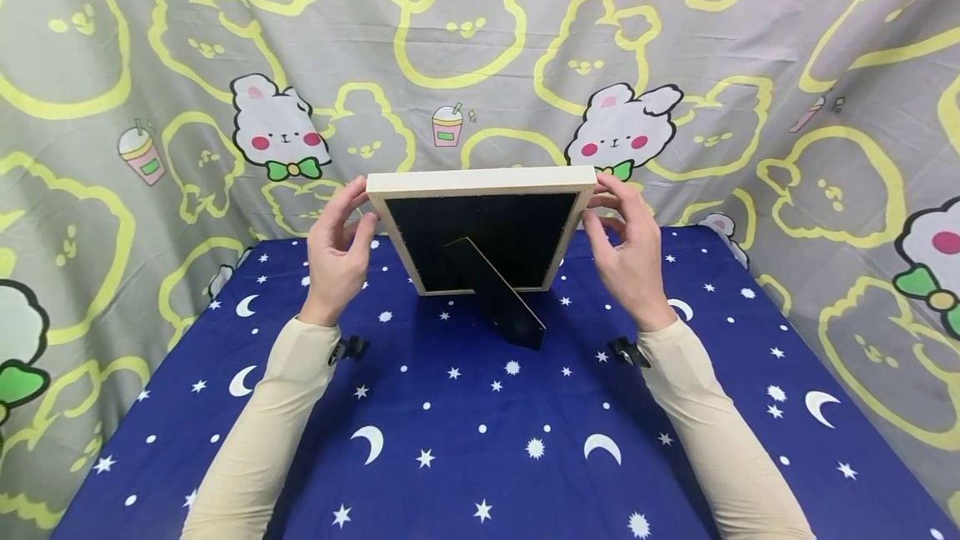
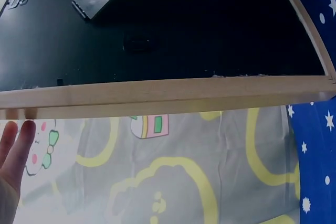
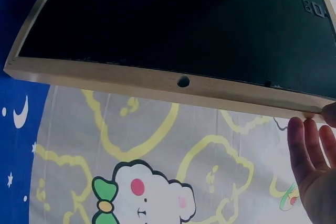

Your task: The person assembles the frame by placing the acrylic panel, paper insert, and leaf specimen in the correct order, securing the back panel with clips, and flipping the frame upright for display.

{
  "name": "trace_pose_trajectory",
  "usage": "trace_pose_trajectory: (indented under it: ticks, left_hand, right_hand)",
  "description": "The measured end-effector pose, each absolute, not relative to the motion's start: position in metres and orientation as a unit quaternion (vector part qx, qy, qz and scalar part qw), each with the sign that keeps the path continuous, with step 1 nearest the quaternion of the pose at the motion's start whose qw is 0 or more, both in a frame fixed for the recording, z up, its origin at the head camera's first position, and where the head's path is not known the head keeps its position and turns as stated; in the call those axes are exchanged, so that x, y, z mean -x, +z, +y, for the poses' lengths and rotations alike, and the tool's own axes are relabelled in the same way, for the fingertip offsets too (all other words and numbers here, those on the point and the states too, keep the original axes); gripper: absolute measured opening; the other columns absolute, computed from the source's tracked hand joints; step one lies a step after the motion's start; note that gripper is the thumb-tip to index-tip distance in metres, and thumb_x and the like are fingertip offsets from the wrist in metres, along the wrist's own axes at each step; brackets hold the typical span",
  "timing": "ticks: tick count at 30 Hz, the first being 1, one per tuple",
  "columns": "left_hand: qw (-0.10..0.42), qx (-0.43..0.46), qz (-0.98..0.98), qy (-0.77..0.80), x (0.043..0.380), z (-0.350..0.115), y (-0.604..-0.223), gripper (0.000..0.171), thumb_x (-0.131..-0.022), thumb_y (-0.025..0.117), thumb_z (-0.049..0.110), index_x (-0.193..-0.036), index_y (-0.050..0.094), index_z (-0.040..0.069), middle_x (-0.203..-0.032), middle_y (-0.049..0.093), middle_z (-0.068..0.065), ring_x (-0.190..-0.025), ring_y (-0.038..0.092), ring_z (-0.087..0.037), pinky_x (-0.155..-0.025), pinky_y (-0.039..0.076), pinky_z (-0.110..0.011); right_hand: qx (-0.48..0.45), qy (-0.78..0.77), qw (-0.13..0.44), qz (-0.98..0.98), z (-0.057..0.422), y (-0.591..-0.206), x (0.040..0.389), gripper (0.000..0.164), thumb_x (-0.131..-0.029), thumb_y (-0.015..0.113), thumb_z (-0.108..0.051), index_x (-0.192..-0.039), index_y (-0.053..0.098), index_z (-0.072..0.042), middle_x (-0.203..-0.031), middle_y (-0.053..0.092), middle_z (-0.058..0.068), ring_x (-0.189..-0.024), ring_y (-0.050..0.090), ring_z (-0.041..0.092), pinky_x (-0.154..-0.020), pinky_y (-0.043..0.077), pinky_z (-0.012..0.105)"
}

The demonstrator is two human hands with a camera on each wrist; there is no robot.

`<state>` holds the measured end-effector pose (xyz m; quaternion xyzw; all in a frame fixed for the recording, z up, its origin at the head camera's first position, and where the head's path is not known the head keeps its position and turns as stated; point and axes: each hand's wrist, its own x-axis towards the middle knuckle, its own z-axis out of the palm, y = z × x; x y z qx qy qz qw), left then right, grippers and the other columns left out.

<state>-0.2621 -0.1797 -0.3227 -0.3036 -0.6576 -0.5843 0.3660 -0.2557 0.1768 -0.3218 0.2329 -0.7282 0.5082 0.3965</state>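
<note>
A picture frame [image 1: 481,182] with a pale wooden border and black back board stands on the table, its back toward me. Its black easel leg [image 1: 504,298] swings out from the board and slants down to the cloth. My left hand [image 1: 335,252] holds the frame's left side near the upper corner, thumb toward the back. At the opposite side my right hand [image 1: 628,248] holds the upper corner the same way. In the right wrist view, fingertips [image 3: 295,124] lie against the wooden edge. The frame's front is hidden.
A dark blue cloth [image 1: 480,473] with white moons and stars covers the table. Behind and at both sides hangs a grey curtain [image 1: 495,119] with yellow outlines and white cartoon animals. A dark strap device [image 1: 348,349] sits at the left wrist.
</note>
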Motion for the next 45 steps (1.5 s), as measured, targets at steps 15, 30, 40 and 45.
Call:
trace_pose_trajectory:
  ticks: [15, 30, 40, 45]
  left_hand:
    - [0.368, 0.322, -0.662, -0.568, 0.266, -0.181, -0.32, 0.048, -0.092, 0.06, -0.018, -0.138, 0.057, -0.007, -0.138, 0.064, -0.002, -0.12, 0.065, -0.018, -0.096, 0.057, -0.028]
    - [0.406, 0.315, -0.661, -0.547, 0.251, -0.176, -0.318, 0.045, -0.086, 0.066, -0.022, -0.129, 0.064, -0.008, -0.127, 0.07, -0.007, -0.11, 0.07, -0.016, -0.084, 0.06, -0.024]
    - [0.422, 0.321, -0.673, -0.516, 0.227, -0.163, -0.311, 0.043, -0.082, 0.07, -0.023, -0.122, 0.069, -0.006, -0.12, 0.07, -0.014, -0.107, 0.069, -0.016, -0.083, 0.06, -0.025]
    - [0.446, 0.334, -0.684, -0.471, 0.207, -0.147, -0.307, 0.04, -0.081, 0.073, -0.019, -0.119, 0.071, -0.007, -0.117, 0.069, -0.021, -0.105, 0.069, -0.018, -0.082, 0.06, -0.024]
  right_hand:
    - [-0.242, 0.515, 0.428, -0.703, 0.172, -0.317, 0.255, 0.045, -0.095, 0.067, 0.005, -0.137, 0.065, -0.011, -0.119, 0.065, 0.012, -0.109, 0.066, 0.017, -0.081, 0.057, 0.019]
    - [-0.215, 0.549, 0.419, -0.69, 0.166, -0.313, 0.27, 0.042, -0.093, 0.068, 0.007, -0.132, 0.067, -0.009, -0.116, 0.067, 0.011, -0.104, 0.069, 0.016, -0.076, 0.059, 0.019]
    - [-0.215, 0.564, 0.397, -0.692, 0.165, -0.307, 0.297, 0.043, -0.095, 0.065, 0.004, -0.136, 0.064, -0.012, -0.119, 0.068, 0.006, -0.1, 0.069, 0.013, -0.075, 0.06, 0.024]
    - [-0.195, 0.572, 0.379, -0.7, 0.165, -0.304, 0.307, 0.041, -0.096, 0.065, 0.004, -0.134, 0.064, -0.011, -0.119, 0.068, 0.008, -0.099, 0.07, 0.012, -0.076, 0.06, 0.024]
